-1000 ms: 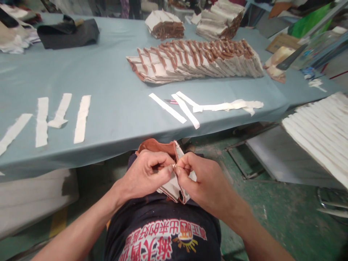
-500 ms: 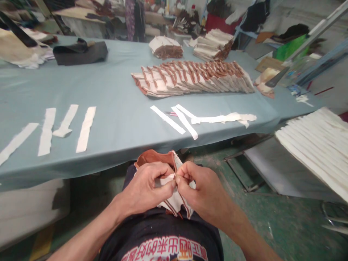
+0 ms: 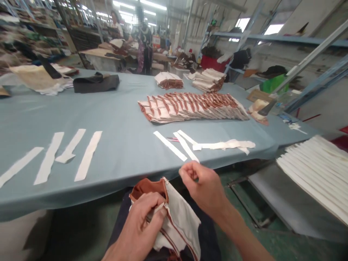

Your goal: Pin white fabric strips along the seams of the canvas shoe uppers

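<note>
A white and brown fabric piece [image 3: 181, 206] lies over my lap, its brown side showing at the top left. My left hand [image 3: 145, 221] pinches it at the brown-edged seam between thumb and fingers. Up and to the right, apart from the fabric, my right hand [image 3: 201, 181] is raised near the table's front edge with thumb and fingertips pressed together; whatever it holds, if anything, is too small to make out. Just beyond that hand, white strips [image 3: 170, 145] lie on the blue-grey table [image 3: 122, 145] beside a small reddish tool [image 3: 173, 139].
A long row of overlapping white and brown pieces [image 3: 190, 107] lies across the table, with two stacks behind. More white strips [image 3: 88, 156] are at the left, near a dark folded cloth [image 3: 96, 83]. White layered material [image 3: 315, 174] stands at the right. People are in the background.
My right hand has left the seam and moved up and to the right. My left hand still grips the fabric. The view has tilted upward, showing more of the room.
</note>
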Demonstrator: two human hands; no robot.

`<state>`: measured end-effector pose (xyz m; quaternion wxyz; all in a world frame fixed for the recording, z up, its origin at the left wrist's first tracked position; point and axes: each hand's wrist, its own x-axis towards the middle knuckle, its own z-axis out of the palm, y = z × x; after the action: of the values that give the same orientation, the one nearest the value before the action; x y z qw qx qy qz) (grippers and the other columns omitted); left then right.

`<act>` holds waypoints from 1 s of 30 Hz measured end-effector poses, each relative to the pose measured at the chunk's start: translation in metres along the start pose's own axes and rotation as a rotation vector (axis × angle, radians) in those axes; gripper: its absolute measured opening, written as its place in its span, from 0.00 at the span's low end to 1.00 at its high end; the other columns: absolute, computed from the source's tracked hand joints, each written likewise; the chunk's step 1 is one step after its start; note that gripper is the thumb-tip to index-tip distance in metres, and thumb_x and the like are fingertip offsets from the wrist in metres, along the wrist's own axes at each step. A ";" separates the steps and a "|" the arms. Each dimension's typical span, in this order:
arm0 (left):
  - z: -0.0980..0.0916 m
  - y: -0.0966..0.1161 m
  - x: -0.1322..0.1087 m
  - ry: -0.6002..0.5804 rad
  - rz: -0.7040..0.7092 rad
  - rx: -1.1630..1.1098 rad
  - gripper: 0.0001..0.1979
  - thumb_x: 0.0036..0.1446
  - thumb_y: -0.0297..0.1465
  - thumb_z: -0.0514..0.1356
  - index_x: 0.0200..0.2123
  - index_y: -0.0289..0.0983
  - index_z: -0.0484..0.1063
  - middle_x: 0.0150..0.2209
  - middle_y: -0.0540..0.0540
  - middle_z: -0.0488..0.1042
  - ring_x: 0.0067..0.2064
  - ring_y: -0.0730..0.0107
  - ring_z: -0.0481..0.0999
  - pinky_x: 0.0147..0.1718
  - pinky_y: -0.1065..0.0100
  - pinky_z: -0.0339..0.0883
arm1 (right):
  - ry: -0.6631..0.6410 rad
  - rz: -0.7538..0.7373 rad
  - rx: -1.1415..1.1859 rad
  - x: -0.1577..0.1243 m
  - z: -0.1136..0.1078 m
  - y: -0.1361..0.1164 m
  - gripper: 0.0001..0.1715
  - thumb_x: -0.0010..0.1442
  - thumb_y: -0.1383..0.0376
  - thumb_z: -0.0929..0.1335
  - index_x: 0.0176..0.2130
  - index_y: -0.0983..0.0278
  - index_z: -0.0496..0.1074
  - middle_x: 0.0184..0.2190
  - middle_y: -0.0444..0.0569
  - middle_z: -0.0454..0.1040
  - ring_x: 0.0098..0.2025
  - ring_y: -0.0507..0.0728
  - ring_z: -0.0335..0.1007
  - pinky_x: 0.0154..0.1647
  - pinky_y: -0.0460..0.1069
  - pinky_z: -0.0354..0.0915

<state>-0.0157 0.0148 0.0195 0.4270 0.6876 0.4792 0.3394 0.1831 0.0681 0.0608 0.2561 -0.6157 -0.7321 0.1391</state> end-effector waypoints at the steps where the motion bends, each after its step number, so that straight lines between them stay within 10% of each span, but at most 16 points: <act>1: -0.001 -0.001 0.000 0.001 -0.015 -0.008 0.18 0.70 0.38 0.52 0.27 0.39 0.65 0.27 0.50 0.72 0.30 0.67 0.69 0.33 0.67 0.61 | 0.014 -0.009 -0.148 0.019 0.001 0.007 0.10 0.70 0.65 0.65 0.38 0.62 0.74 0.30 0.45 0.80 0.32 0.55 0.77 0.36 0.47 0.65; 13: -0.004 -0.033 0.022 0.006 -0.154 -0.074 0.14 0.64 0.33 0.56 0.25 0.39 0.65 0.25 0.51 0.70 0.30 0.67 0.69 0.35 0.68 0.63 | -0.480 -0.272 -0.692 0.186 0.039 0.040 0.16 0.67 0.69 0.66 0.49 0.64 0.80 0.49 0.59 0.82 0.48 0.63 0.80 0.40 0.51 0.63; 30: -0.003 -0.063 0.051 -0.163 -0.177 -0.124 0.09 0.62 0.25 0.55 0.28 0.39 0.65 0.28 0.53 0.72 0.32 0.71 0.73 0.35 0.71 0.63 | -0.654 -0.102 -0.814 0.228 0.065 0.045 0.16 0.60 0.70 0.66 0.42 0.69 0.83 0.41 0.67 0.83 0.47 0.70 0.79 0.42 0.54 0.63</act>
<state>-0.0260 0.0750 -0.0332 0.5344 0.6403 0.4797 0.2725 0.1597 0.3068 0.0300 -0.2393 -0.5534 -0.7977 0.0156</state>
